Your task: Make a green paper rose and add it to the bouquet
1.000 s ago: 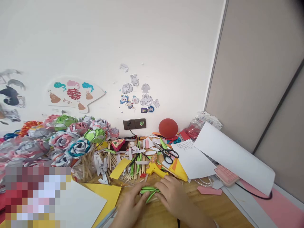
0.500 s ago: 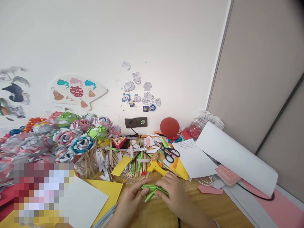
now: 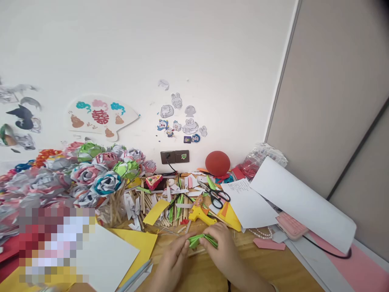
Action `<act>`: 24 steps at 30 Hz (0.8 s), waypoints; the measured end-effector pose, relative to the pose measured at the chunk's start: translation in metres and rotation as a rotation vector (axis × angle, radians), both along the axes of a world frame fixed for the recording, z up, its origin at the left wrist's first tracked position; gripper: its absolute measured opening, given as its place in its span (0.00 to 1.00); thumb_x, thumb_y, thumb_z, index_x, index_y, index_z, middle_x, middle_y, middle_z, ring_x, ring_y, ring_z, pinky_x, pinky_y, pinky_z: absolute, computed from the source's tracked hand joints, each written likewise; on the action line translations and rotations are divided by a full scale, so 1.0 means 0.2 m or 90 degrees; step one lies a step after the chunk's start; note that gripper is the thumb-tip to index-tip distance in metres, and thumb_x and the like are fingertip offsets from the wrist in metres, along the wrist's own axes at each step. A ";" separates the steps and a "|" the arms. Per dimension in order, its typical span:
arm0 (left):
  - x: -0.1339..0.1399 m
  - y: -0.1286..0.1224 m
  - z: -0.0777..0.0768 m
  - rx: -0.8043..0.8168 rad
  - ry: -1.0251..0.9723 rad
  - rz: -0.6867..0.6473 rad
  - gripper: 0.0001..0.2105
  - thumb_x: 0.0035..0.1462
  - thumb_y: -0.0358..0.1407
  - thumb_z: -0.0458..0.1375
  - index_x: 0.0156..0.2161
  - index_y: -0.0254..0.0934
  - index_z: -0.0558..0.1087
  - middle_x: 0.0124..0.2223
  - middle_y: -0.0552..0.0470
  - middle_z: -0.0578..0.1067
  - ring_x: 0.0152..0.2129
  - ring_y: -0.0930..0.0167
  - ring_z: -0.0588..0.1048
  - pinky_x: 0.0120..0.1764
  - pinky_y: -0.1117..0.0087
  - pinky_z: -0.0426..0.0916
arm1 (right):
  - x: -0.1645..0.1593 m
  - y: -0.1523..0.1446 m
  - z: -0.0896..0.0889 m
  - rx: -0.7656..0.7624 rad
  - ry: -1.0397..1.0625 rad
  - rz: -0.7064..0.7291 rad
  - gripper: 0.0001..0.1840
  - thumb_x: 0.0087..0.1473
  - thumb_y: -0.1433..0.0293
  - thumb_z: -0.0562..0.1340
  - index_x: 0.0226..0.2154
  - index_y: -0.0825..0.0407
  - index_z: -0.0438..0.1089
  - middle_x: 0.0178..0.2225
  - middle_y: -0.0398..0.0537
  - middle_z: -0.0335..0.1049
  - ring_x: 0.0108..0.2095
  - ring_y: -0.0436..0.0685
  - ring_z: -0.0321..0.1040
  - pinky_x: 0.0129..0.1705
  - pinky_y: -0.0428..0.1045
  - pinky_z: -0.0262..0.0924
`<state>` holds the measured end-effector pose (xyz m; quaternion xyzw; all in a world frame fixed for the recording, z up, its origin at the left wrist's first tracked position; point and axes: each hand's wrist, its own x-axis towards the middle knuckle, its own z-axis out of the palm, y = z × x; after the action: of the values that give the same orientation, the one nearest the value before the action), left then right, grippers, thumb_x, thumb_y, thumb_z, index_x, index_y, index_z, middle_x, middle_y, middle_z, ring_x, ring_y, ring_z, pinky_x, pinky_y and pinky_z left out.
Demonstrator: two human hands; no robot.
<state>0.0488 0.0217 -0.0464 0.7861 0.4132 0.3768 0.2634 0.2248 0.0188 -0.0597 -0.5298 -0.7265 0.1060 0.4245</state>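
Note:
A piece of folded green paper (image 3: pixel 196 241) with several narrow pleats spans the space between my two hands, low over the wooden table. My left hand (image 3: pixel 174 253) pinches its left end between thumb and fingers. At the other end, my right hand (image 3: pixel 219 243) grips it, thumb in front and fingers curled over the top. A yellow glue gun (image 3: pixel 202 215) lies just beyond my hands. Behind it are black-handled scissors (image 3: pixel 217 198), blades pointing away to the left.
Paper flowers (image 3: pixel 88 174) crowd the left side. Wooden sticks and paper scraps (image 3: pixel 164 198) cover the back of the table. White sheets (image 3: pixel 252 205), a pink keyboard (image 3: pixel 291 225) and a pearl string (image 3: pixel 261 233) lie right. A red balloon (image 3: pixel 217 163) rests by the wall.
The green paper's loose strip that pointed down toward me no longer sticks out. My hands have shifted slightly, and the folds now sit closer together between them.

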 end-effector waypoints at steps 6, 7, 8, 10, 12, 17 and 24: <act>0.01 0.01 -0.03 0.093 0.024 0.054 0.13 0.54 0.42 0.55 0.40 0.40 0.75 0.38 0.48 0.80 0.35 0.66 0.78 0.38 0.69 0.73 | -0.02 -0.02 0.01 0.020 -0.064 -0.039 0.06 0.48 0.70 0.64 0.23 0.52 0.67 0.23 0.43 0.67 0.30 0.56 0.62 0.35 0.50 0.51; 0.01 0.02 -0.03 0.107 0.022 0.057 0.12 0.55 0.42 0.54 0.39 0.40 0.75 0.37 0.49 0.81 0.34 0.67 0.78 0.38 0.70 0.73 | -0.01 -0.02 0.01 0.019 -0.073 -0.025 0.05 0.48 0.71 0.64 0.24 0.52 0.67 0.24 0.43 0.67 0.30 0.56 0.62 0.35 0.49 0.52; 0.01 0.02 -0.04 0.118 0.019 0.058 0.12 0.56 0.41 0.54 0.39 0.40 0.75 0.37 0.49 0.81 0.34 0.67 0.78 0.38 0.71 0.73 | -0.01 -0.02 0.03 0.020 -0.080 -0.002 0.03 0.48 0.71 0.64 0.27 0.51 0.68 0.27 0.43 0.68 0.32 0.56 0.63 0.35 0.49 0.53; -0.01 0.04 -0.04 0.125 0.022 0.063 0.12 0.56 0.42 0.53 0.40 0.41 0.75 0.36 0.49 0.81 0.33 0.68 0.79 0.37 0.73 0.73 | 0.02 -0.02 0.05 0.035 -0.095 0.037 0.09 0.48 0.71 0.64 0.36 0.49 0.69 0.35 0.44 0.69 0.36 0.56 0.64 0.37 0.49 0.54; -0.02 0.04 -0.03 0.113 0.036 0.069 0.12 0.57 0.42 0.53 0.40 0.40 0.75 0.34 0.50 0.81 0.31 0.69 0.79 0.35 0.74 0.73 | 0.04 -0.01 0.06 0.058 -0.133 0.059 0.13 0.49 0.70 0.65 0.40 0.49 0.67 0.39 0.45 0.68 0.38 0.56 0.63 0.38 0.49 0.55; -0.02 0.01 0.01 0.185 0.136 0.039 0.10 0.58 0.38 0.51 0.40 0.39 0.73 0.36 0.48 0.79 0.33 0.69 0.77 0.35 0.72 0.72 | 0.05 0.04 0.02 0.155 -0.298 0.045 0.09 0.55 0.70 0.59 0.23 0.52 0.64 0.24 0.41 0.67 0.27 0.53 0.62 0.28 0.48 0.51; 0.04 0.02 -0.05 0.495 0.301 0.058 0.12 0.59 0.30 0.45 0.28 0.38 0.69 0.23 0.53 0.74 0.19 0.69 0.72 0.24 0.70 0.65 | 0.01 0.04 -0.04 0.279 -0.383 0.092 0.13 0.56 0.72 0.58 0.21 0.52 0.60 0.20 0.40 0.63 0.23 0.52 0.58 0.23 0.49 0.45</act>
<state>0.0577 0.0252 -0.0563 0.8720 0.3238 0.3256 -0.1694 0.2263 0.0263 -0.0687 -0.3814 -0.8597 -0.1823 0.2869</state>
